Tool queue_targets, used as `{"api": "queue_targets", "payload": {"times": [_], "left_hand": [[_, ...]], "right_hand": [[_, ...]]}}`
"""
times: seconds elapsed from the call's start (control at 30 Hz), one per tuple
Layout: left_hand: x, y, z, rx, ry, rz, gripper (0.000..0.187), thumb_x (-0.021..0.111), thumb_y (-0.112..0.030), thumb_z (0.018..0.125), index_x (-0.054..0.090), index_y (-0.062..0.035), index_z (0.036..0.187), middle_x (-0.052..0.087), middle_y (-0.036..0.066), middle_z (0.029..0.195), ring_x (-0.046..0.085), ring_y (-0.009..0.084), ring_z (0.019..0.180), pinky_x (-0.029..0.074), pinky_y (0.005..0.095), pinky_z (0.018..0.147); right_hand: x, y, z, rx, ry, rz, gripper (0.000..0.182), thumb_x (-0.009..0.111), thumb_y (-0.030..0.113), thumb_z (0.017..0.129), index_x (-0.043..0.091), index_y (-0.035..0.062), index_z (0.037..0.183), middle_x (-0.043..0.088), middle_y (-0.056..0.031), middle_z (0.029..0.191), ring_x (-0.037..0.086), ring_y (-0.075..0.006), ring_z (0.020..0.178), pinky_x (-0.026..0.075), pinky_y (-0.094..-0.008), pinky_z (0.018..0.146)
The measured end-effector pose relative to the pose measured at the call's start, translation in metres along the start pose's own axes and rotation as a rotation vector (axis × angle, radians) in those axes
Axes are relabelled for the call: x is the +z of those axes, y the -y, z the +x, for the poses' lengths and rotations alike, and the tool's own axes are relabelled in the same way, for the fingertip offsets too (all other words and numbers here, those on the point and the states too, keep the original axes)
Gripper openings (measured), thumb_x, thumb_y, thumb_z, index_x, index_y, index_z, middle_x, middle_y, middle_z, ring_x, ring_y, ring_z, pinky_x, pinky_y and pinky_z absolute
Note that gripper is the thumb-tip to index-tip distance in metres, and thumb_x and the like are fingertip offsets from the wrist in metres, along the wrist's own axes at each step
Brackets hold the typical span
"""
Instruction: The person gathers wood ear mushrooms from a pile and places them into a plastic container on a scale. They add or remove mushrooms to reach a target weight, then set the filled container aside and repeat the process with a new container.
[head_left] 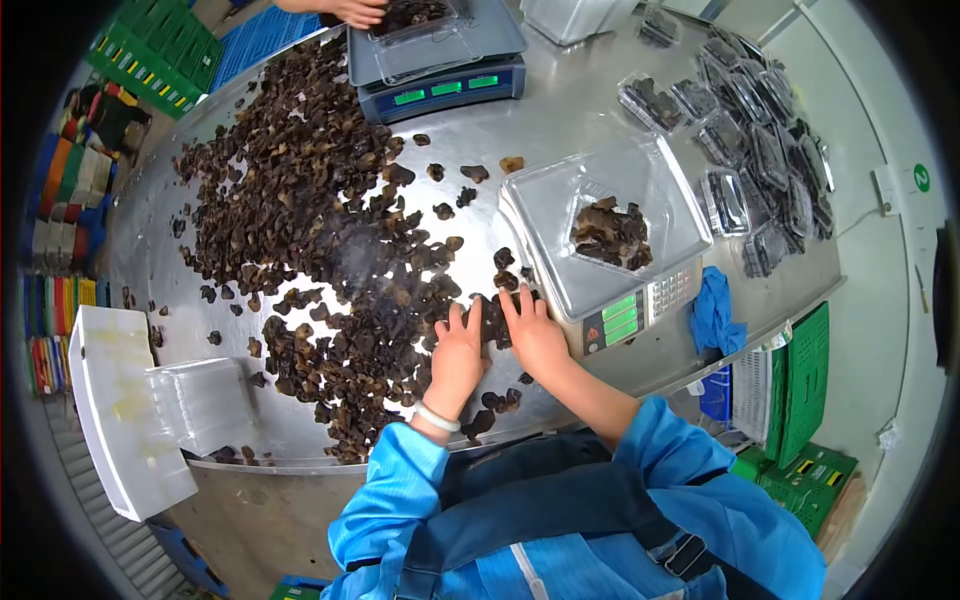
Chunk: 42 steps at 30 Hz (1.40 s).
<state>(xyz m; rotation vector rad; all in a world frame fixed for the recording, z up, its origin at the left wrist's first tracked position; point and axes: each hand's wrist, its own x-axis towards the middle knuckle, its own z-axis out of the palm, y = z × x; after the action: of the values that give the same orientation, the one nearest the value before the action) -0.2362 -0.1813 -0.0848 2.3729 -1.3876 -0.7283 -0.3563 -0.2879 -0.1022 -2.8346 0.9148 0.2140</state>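
My left hand rests at the right edge of a large heap of wood ear mushrooms, its fingers spread and pointing away from me. Close beside it, my right hand also has its fingers apart. A small cluster of dark mushrooms lies between the two hands, touched by the fingertips. Just right of my right hand stands a digital scale with a lit green display. On its clear tray sits a clear container with several mushrooms in it.
Filled clear boxes are piled at the right. A blue glove lies near the table edge. At the back is another scale with a co-worker's hand. Stacked empty containers and a white foam box are at the left.
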Motion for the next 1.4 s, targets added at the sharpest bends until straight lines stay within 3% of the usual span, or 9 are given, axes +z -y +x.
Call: {"api": "queue_targets", "payload": {"times": [0.17, 0.27, 0.57, 0.73, 1.0, 1.27, 1.3, 1.33, 1.4], "left_hand": [[0.043, 0.004, 0.014, -0.039, -0.128, -0.447, 0.084, 0.086, -0.008, 0.066, 0.046, -0.0004, 0.139, 0.052, 0.024, 0.129, 0.059, 0.0432, 0.113, 0.049, 0.0444, 0.100], [0.033, 0.001, 0.005, 0.012, -0.157, -0.518, 0.078, 0.083, -0.002, 0.067, 0.047, -0.0012, 0.136, 0.055, 0.022, 0.127, 0.057, 0.0415, 0.118, 0.048, 0.0444, 0.101], [-0.066, -0.146, 0.072, 0.363, -0.272, -0.428, 0.078, 0.077, 0.008, 0.067, 0.047, -0.0017, 0.138, 0.046, 0.022, 0.138, 0.053, 0.0424, 0.126, 0.048, 0.0424, 0.106], [-0.052, -0.176, 0.118, 0.428, -0.106, -0.305, 0.081, 0.076, 0.004, 0.070, 0.046, -0.0039, 0.144, 0.039, 0.026, 0.148, 0.046, 0.0494, 0.129, 0.047, 0.0499, 0.105], [-0.063, -0.063, 0.165, 0.263, -0.349, -0.354, 0.059, 0.080, -0.004, 0.076, 0.059, -0.0086, 0.131, 0.055, 0.017, 0.140, 0.058, 0.0350, 0.121, 0.048, 0.0459, 0.105], [-0.039, 0.023, 0.259, 0.166, -0.109, 0.235, 0.088, 0.081, 0.003, 0.063, 0.053, -0.0229, 0.143, 0.041, 0.018, 0.152, 0.049, 0.0492, 0.119, 0.047, 0.0506, 0.102], [-0.038, 0.025, 0.262, 0.163, -0.061, 0.191, 0.080, 0.079, 0.004, 0.062, 0.059, -0.0213, 0.136, 0.047, 0.016, 0.146, 0.049, 0.0490, 0.117, 0.047, 0.0513, 0.099], [-0.035, 0.029, 0.261, 0.332, -0.248, 0.221, 0.045, 0.068, 0.000, 0.075, 0.069, -0.0179, 0.116, 0.059, 0.016, 0.124, 0.058, 0.0434, 0.104, 0.054, 0.0498, 0.084], [-0.033, 0.038, 0.260, 0.281, -0.152, 0.035, 0.034, 0.067, 0.001, 0.074, 0.070, -0.0113, 0.105, 0.062, 0.017, 0.107, 0.062, 0.0414, 0.095, 0.053, 0.0474, 0.081]], "right_hand": [[0.023, -0.007, 0.006, 0.015, 0.031, 0.688, 0.064, 0.074, 0.003, 0.072, 0.048, 0.0079, 0.129, 0.053, -0.0221, 0.122, 0.063, -0.0443, 0.102, 0.054, -0.0517, 0.084], [-0.002, -0.011, -0.005, 0.044, 0.086, 0.948, 0.070, 0.075, -0.003, 0.072, 0.046, 0.0088, 0.134, 0.049, -0.0225, 0.129, 0.056, -0.0468, 0.116, 0.050, -0.0514, 0.095], [-0.141, -0.105, -0.004, -0.024, -0.528, 0.813, 0.069, 0.074, -0.003, 0.070, 0.048, 0.0046, 0.133, 0.049, -0.0188, 0.130, 0.055, -0.0433, 0.119, 0.049, -0.0460, 0.098], [-0.141, -0.162, 0.003, 0.104, -0.329, 0.622, 0.070, 0.077, 0.001, 0.073, 0.048, 0.0064, 0.137, 0.046, -0.0159, 0.140, 0.053, -0.0418, 0.124, 0.051, -0.0466, 0.100], [-0.134, -0.190, -0.015, 0.140, -0.397, 0.824, 0.055, 0.074, -0.002, 0.079, 0.058, 0.0070, 0.131, 0.050, -0.0122, 0.142, 0.057, -0.0340, 0.121, 0.052, -0.0400, 0.098], [-0.116, -0.212, -0.037, 0.290, -0.575, 0.955, 0.022, 0.068, -0.004, 0.085, 0.069, 0.0028, 0.106, 0.068, -0.0105, 0.110, 0.068, -0.0223, 0.088, 0.056, -0.0320, 0.072], [-0.117, -0.214, -0.042, 0.278, -0.564, 0.908, 0.021, 0.068, -0.003, 0.085, 0.069, 0.0030, 0.106, 0.068, -0.0106, 0.109, 0.068, -0.0224, 0.087, 0.055, -0.0320, 0.072], [-0.117, -0.216, -0.045, 0.265, -0.551, 0.864, 0.020, 0.068, -0.002, 0.086, 0.069, 0.0031, 0.105, 0.068, -0.0107, 0.107, 0.068, -0.0224, 0.085, 0.055, -0.0321, 0.071], [-0.119, -0.212, -0.049, 0.260, -0.554, 0.835, 0.018, 0.069, 0.000, 0.086, 0.069, 0.0033, 0.103, 0.069, -0.0097, 0.105, 0.068, -0.0236, 0.083, 0.055, -0.0324, 0.071]]}}
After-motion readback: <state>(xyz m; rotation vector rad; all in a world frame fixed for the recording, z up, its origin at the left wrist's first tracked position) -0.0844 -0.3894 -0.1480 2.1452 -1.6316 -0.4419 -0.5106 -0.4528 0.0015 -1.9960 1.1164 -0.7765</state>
